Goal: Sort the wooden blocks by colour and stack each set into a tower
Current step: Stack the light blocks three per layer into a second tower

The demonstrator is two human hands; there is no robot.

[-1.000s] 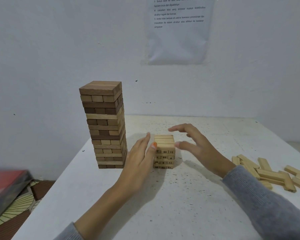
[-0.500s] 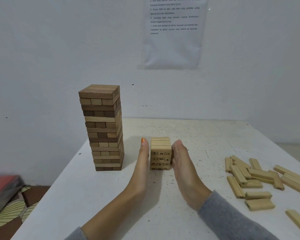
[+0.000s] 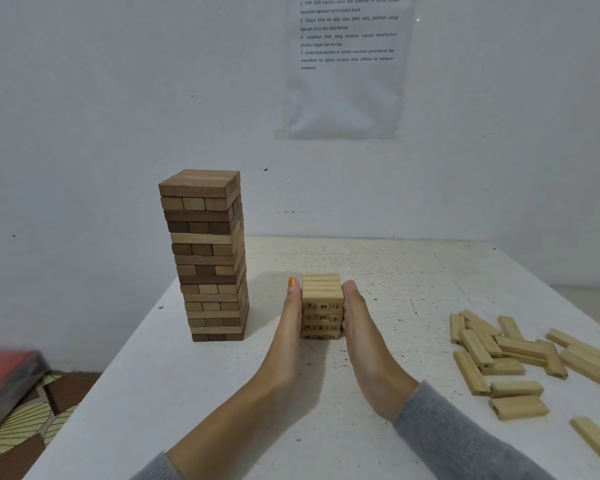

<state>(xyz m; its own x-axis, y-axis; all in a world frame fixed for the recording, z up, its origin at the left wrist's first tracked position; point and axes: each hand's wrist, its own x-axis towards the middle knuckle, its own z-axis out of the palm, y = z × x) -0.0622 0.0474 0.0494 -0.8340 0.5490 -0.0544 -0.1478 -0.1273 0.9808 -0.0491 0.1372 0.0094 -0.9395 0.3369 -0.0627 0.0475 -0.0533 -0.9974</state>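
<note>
**Squaring up the pale tower, with plenty of blocks still loose**

My left hand (image 3: 288,327) and right hand (image 3: 362,327) stand flat and upright on either side of the short pale tower (image 3: 322,306), palms pressed against its 2 flanks so the layers line up. Neither hand grips a block; they only bracket the stack between them. The tower sits near the middle of the white table (image 3: 222,393), and I can make out about 5 layers, with printed numbers on the end faces turned toward me.

To its left, well apart from my hands, the tall brown tower (image 3: 210,258) stands upright and looks finished, though its shades run from dark to light brown.

On my right lies a scatter of loose pale blocks (image 3: 499,355), at least 12 in view and more running past the frame edge. By my reckoning the dark set is done and the pale set is only begun: most of it still has to be picked up and laid on.
</note>
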